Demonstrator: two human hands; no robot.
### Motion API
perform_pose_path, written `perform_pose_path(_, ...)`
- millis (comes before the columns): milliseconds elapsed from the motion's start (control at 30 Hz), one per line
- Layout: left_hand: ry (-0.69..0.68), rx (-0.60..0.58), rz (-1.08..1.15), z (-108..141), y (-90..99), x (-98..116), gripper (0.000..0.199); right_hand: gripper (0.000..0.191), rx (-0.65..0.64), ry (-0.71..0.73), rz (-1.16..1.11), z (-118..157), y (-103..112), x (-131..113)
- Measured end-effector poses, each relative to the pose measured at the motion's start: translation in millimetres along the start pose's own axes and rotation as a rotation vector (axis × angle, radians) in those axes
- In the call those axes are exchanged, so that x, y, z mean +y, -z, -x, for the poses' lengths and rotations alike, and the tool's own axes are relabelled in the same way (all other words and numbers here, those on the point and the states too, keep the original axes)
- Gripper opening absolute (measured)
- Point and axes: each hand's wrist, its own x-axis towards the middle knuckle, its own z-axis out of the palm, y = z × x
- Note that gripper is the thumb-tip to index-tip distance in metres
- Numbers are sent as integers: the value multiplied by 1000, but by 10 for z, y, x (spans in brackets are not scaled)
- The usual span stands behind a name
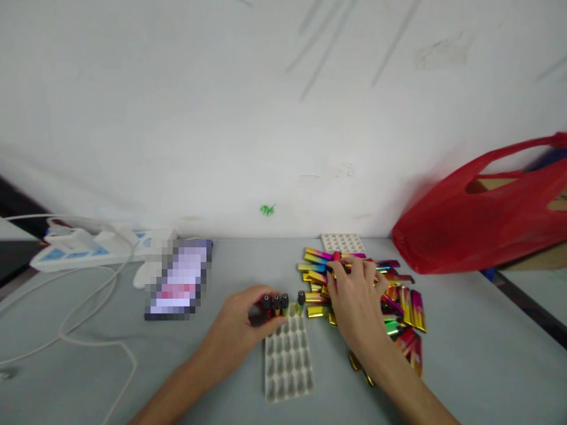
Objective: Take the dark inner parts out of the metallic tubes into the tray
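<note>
A pale tray (289, 360) with rows of small hollows lies on the grey table in front of me. Several black-topped tubes (276, 303) stand at its far end. My left hand (248, 316) is curled around the left tubes, thumb in front and fingers behind. To the right is a pile of shiny, colourful tubes (317, 311) in gold, pink, red and blue. My right hand (355, 289) reaches down onto the pile with bent fingers around a red-ended piece (337, 256); its fingertips are partly hidden among the tubes.
A second pale tray (342, 242) lies by the wall behind the pile. At the right stands a red plastic bag (482, 212). On the left are a phone (181, 280), a white power strip (101, 251) and loose white cables (66, 336).
</note>
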Motion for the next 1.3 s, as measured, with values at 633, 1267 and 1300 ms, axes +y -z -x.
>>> perform_pose_path(633,-1,14,-24,13,-4,-28,23,28,-120,-47,-73,-35,59,6)
perform_pose_path(1267,-9,12,-17,-11,-14,-42,20,19,42,12,-310,12,-160,79)
perform_pose_path(1300,-13,10,-15,-9,-12,-35,19,21,45,17,-311,12,-167,79)
